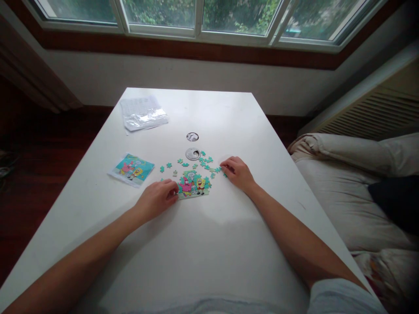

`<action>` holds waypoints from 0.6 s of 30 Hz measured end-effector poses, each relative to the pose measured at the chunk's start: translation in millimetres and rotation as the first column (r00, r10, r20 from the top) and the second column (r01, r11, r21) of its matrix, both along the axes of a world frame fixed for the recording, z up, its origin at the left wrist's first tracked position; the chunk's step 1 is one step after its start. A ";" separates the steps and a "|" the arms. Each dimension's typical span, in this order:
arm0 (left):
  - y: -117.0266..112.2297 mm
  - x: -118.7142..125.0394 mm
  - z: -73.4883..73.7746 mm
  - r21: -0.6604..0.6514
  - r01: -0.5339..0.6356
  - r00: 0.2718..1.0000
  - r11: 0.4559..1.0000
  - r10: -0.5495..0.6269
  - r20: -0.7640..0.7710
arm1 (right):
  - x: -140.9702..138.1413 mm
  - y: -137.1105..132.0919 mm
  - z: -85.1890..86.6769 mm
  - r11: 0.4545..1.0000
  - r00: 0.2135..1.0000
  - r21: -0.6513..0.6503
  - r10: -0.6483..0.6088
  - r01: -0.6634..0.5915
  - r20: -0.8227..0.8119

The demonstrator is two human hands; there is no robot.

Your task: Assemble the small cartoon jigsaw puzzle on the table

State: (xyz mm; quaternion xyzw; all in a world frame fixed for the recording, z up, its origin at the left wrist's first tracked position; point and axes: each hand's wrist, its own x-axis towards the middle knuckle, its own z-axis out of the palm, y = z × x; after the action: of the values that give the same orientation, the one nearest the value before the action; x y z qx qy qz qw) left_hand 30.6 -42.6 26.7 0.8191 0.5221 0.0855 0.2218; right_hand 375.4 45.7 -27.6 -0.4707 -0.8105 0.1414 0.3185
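Observation:
A partly assembled jigsaw puzzle [193, 186] lies flat on the white table [235, 253], showing cartoon figures in pink, grey and yellow on teal. Against its left edge rest the curled fingers of my left hand [159, 197], gripping the border; the fingertips are partly hidden. Right of the puzzle, my right hand [238, 173] is closed in a pinch on a small teal jigsaw piece [224, 175], mostly covered by the fingers. Loose teal jigsaw pieces [206, 161] are scattered behind the puzzle, between the two hands.
A picture packet [133, 169] with the same cartoon lies left of the puzzle. Farther back are a clear plastic bag with papers [144, 113] and two round grommets [193, 154] in the tabletop. A cushioned sofa [334, 192] stands at the right, a window [196, 22] ahead.

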 end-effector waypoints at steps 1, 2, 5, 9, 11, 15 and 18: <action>0.1 0.2 -1.3 0.008 0.013 1.000 1.000 -0.013 -0.002 | -0.2 0.0 0.5 1.000 1.000 -0.002 0.000 0.000 -0.001; 0.2 0.3 -2.6 0.021 0.028 1.000 0.999 -0.028 -0.005 | -0.2 0.2 0.8 1.000 1.000 -0.004 -0.002 0.002 -0.004; 1.4 -1.0 -5.0 0.081 0.071 0.997 0.994 -0.068 -0.039 | 0.0 0.6 0.6 1.000 1.000 -0.008 -0.006 0.006 -0.011; 6.7 -12.2 -1.2 0.135 0.136 0.987 0.981 -0.122 -0.104 | 0.6 0.3 -0.5 1.000 1.000 -0.011 -0.009 0.009 -0.015; 8.7 -21.2 3.3 0.148 0.139 0.985 0.979 -0.122 -0.123 | 0.4 -0.5 -0.3 1.000 1.000 -0.006 -0.009 0.009 -0.022; 1.5 -34.4 9.9 0.195 0.160 0.983 0.968 -0.137 -0.124 | -4.3 -5.4 4.1 1.000 1.000 0.031 -0.006 0.007 -0.029; -12.9 -35.8 8.6 0.210 0.198 0.979 0.957 -0.182 -0.092 | -13.5 -13.7 11.2 0.999 1.000 0.048 0.026 -0.026 -0.008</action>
State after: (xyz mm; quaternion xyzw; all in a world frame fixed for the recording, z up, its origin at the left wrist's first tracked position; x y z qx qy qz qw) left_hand -5.2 -55.5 35.3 0.8874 0.4361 0.0910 0.1189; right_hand 361.9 32.0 -16.4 -0.4517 -0.8185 0.1280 0.3312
